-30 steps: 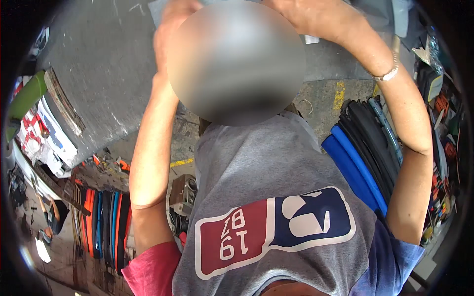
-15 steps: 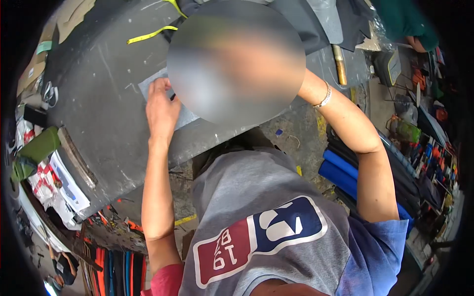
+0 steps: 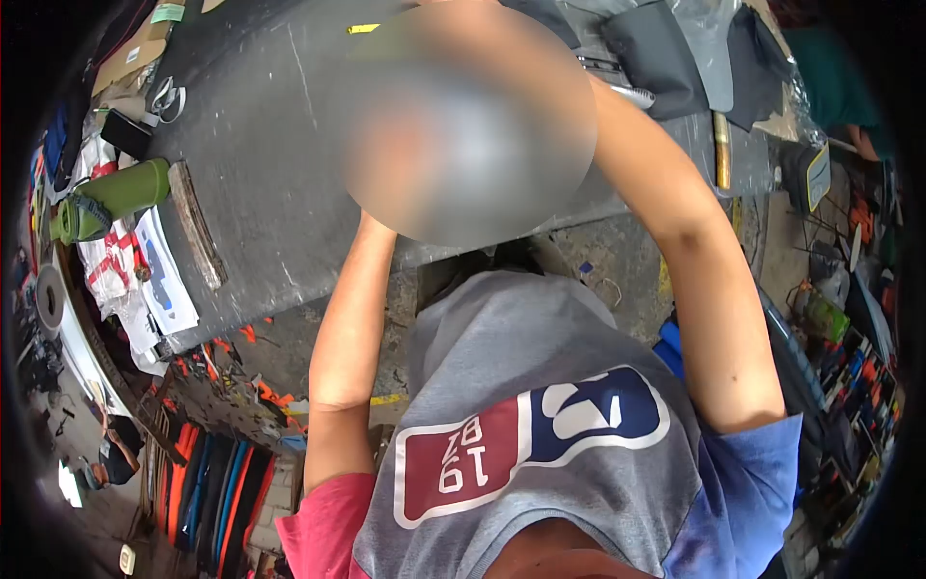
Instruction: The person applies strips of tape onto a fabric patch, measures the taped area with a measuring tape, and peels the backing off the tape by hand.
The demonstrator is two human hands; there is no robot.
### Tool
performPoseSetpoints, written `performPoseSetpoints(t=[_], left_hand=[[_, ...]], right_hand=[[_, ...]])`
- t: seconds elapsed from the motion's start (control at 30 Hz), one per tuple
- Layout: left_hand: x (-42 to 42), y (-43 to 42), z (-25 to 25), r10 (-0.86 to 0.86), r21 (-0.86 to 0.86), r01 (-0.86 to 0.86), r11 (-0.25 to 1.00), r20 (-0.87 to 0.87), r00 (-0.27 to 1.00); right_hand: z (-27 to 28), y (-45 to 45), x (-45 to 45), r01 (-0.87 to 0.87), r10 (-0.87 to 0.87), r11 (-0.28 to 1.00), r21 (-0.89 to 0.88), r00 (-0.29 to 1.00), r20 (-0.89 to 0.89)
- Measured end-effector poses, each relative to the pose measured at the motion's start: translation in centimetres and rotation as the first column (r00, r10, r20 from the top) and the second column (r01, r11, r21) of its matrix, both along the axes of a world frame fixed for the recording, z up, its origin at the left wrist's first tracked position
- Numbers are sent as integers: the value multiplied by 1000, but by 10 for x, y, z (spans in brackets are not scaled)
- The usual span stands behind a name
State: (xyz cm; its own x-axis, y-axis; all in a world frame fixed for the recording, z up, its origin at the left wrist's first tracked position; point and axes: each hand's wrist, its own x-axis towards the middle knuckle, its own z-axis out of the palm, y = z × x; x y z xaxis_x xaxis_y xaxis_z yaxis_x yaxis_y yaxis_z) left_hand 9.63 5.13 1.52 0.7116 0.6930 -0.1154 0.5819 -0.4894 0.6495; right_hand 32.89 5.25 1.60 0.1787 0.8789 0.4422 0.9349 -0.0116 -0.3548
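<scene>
My left hand is over the dark work table, inside a round blurred patch that hides its fingers. Beside it, a pale grey-white shape shows only as a smear, too blurred to name. My right arm reaches across to the far side, and my right hand is near the top edge, also mostly lost in the blur. Close to it lies the yellow end of a tape measure. Whether either hand holds something is hidden.
Dark fabric pieces and a wooden-handled tool lie at the right. A green bottle, a worn wooden strip and printed paper sit at the left. Coloured rolls stand below.
My right hand has moved away from me toward the table's far side. My left hand, earlier on a grey sheet, now lies within the blur. The whole view has shifted.
</scene>
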Motion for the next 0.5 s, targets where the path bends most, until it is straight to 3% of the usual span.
performPoseSetpoints(t=[0.13, 0.17, 0.27, 0.33, 0.4, 0.43, 0.5], left_hand=[[-5, -1, -1, -7, 42, 7, 999, 6, 1000], [-6, 0, -1, 23, -77, -19, 997, 59, 998], [-9, 8, 7, 132, -465, -31, 885, 186, 974], [-5, 11, 23, 186, -719, 42, 693, 235, 954], [4, 7, 25, 375, -898, 174, 403, 336, 864], [10, 9, 21, 470, -932, 250, 261, 349, 811], [24, 18, 13, 603, -899, 437, 27, 363, 710]], right_hand=[[-26, 36, 11, 109, -39, 955, -277, 968, 249], [-18, 32, 9, 79, -33, 959, -271, 985, 167], [9, 16, 7, -206, 211, 962, 180, 978, -6], [35, -8, -10, -236, 259, 948, 213, 962, -89], [48, -23, -21, -283, 297, 947, 153, 951, -81], [46, -27, -25, -348, 379, 908, 233, 919, -106], [43, -31, -25, -315, 350, 931, 182, 913, -211]])
